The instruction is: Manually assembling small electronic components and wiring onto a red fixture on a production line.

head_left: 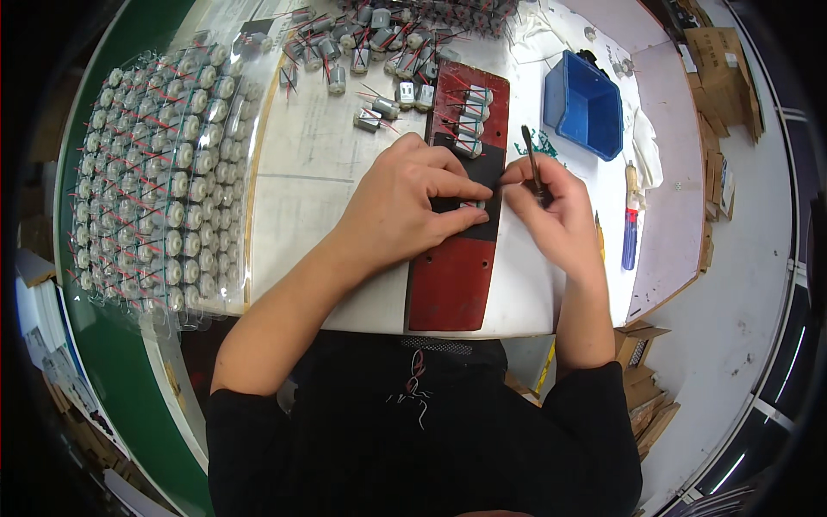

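Note:
A red board (448,289) with a black band (481,164) across its middle lies in front of me. My left hand (422,194) rests over the band, its thumb and fingers closed on a small motor (473,205) that is mostly hidden. Close to the board's right edge is my right hand (551,202). A slim dark tool (531,151) sticks up from its curled fingers; I cannot tell its exact kind. The right thumb and index finger point toward the motor, and whatever is between their tips is too small to see. Several wired motors (470,125) stand in a row at the board's far part.
Loose grey motors with red and black wires (360,60) are heaped at the back. Clear plastic trays of motors (159,185) are stacked at left. To the right are a blue bin (558,99), tiny green pieces (538,146) and a blue-and-red handled tool (631,220).

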A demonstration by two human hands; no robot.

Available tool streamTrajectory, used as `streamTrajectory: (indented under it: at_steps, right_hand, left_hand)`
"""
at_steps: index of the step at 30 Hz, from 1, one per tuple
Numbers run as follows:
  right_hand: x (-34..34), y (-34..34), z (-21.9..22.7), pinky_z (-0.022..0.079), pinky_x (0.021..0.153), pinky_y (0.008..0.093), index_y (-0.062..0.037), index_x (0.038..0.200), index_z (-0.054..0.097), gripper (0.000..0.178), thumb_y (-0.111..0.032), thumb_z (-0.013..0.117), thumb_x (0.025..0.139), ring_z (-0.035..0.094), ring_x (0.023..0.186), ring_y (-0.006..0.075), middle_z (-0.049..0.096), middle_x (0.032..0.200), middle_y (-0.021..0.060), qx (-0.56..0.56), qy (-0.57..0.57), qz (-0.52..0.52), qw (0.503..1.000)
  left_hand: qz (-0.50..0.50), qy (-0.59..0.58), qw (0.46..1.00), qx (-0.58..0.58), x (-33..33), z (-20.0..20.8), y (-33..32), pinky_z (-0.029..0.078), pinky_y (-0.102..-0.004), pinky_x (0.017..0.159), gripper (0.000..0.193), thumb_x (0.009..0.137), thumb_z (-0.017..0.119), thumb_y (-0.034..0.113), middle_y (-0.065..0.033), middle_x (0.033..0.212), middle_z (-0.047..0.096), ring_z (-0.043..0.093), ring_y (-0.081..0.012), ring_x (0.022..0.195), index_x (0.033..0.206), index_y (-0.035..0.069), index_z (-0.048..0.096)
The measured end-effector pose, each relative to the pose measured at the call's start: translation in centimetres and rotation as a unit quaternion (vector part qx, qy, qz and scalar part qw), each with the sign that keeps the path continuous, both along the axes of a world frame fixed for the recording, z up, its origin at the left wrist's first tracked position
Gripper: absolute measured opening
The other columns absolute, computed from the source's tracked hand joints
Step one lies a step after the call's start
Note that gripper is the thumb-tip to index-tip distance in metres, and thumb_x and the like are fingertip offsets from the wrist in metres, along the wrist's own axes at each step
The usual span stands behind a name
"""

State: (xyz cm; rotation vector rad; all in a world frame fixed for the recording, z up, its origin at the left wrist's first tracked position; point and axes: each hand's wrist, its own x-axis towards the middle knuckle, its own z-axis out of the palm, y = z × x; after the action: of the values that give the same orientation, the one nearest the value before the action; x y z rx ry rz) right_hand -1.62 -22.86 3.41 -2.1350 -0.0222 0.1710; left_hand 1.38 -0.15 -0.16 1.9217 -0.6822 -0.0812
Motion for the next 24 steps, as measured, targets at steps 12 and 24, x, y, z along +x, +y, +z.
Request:
streamTrajectory:
  at_steps: [12, 24]
  right_hand:
    - [-0.1, 0.0, 0.9, 0.049, 0.06, 0.0469, -0.0034, 0.077, 0.062, 0.037, -0.028, 0.057, 0.105, 0.062, 0.066, 0.0391, 0.063, 0.072, 0.017, -0.359, -0.105, 0.201, 0.905]
    - [-0.2, 0.5, 0.6, 0.05, 0.057, 0.0481, -0.0041, 0.077, 0.063, 0.039, -0.028, 0.056, 0.106, 0.062, 0.06, 0.039, 0.062, 0.066, 0.0164, -0.404, -0.105, 0.21, 0.884]
  left_hand:
    - [0.001, 0.04, 0.999, 0.029, 0.2, 0.5, 0.0, 0.053, -0.0373, 0.083, 0.024, 0.077, 0.083, 0.025, -0.0028, 0.098, 0.075, 0.06, -0.0257, 0.09, 0.099, 0.016, 0.085]
    - [0.001, 0.046, 0.999, 0.028, 0.2, 0.4, 0.0, 0.053, -0.0386, 0.082, 0.023, 0.077, 0.082, 0.026, -0.0022, 0.096, 0.075, 0.06, -0.0271, 0.088, 0.098, 0.016, 0.085]
